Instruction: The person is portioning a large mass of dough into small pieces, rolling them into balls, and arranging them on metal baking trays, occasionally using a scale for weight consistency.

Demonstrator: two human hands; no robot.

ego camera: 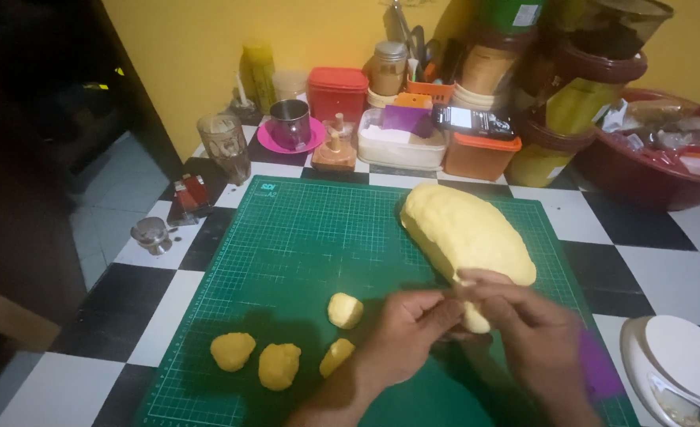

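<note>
A big loaf-shaped lump of yellow dough lies on the green cutting mat. My left hand and my right hand meet at the lump's near end and pinch a small piece of dough between the fingers. Several small yellow dough pieces sit on the mat to the left: one just beside my left hand, one under my wrist, and two further left.
A white kitchen scale stands at the lower right on the black-and-white checkered counter. Along the yellow wall are jars, a red box, a metal cup on a pink saucer, a glass and a red basin.
</note>
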